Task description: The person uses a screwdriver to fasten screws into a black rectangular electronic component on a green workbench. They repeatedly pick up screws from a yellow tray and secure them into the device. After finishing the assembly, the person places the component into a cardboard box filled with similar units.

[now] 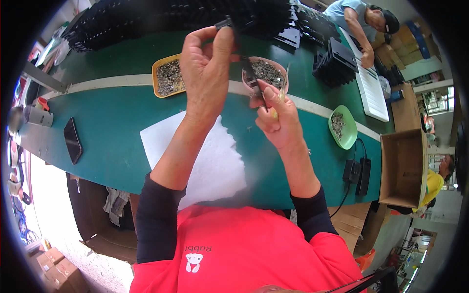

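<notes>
A long, narrow black plastic piece [248,71] is held up over the green table between my two hands. My left hand [207,73] is closed, its thumb and fingers pinching the far upper end. My right hand [278,115] grips the near lower end between thumb and fingers. A thin, pale, pointed tool [285,80] with a yellowish lower part also sticks up from the right hand; its exact kind is unclear. Behind the hands are an orange-yellow tray [155,80] and a pink bowl [287,84], both with small metal parts. The left hand partly hides the tray.
A torn white foam sheet [215,166] lies under my forearms. A green bowl [349,139] of small parts and black power adapters [351,171] are on the right, a phone [73,140] on the left. Black plastic parts [146,24] are stacked behind. A co-worker [361,24] works far right.
</notes>
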The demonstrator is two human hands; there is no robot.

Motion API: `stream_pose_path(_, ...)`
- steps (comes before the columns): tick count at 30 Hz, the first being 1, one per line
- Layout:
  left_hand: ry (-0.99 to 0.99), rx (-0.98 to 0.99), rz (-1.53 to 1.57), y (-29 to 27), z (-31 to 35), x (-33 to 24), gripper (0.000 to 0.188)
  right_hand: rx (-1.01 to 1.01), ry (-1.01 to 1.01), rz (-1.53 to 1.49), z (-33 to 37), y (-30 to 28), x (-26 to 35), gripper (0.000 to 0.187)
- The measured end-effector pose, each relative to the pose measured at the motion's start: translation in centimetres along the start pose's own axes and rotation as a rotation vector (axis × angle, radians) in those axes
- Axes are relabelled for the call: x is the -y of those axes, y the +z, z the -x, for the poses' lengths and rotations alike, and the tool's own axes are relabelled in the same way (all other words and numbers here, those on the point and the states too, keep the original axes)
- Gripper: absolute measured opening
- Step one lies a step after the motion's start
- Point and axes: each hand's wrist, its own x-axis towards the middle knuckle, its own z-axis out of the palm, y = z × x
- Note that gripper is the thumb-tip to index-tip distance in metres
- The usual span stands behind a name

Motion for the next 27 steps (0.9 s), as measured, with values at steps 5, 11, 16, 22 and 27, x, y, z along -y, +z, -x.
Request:
stream_pose_path(5,-0.044,0.129,0.110,-0.2,-3.0,0.8,0.044,0.026,0.136,-0.299,-3.2,-0.7,1.8,0.033)
stream_pose_path(11,-0.103,0.088,-0.079,-4.2,-4.4,0.5,0.049,0.000,-0.127,0.015,-11.4,2.2,9.4,0.021)
stream_pose_path(16,-0.187,-0.003,-0.333,-10.4,-0.2,-0.9,0.041,-0.077,-0.246,0.314,-26.5,-5.4,22.2,0.012)
stream_pose_path(22,-0.229,-0.263,-0.398,-21.3,7.9,-2.0,0.031,-0.258,-0.211,0.493,-35.4,-9.0,24.2,0.005)
stream_pose_path(27,-0.314,-0.523,-0.512,-25.1,14.8,-4.1,0.029,-0.176,-0.140,0.496,-35.3,-3.7,16.6,0.013)
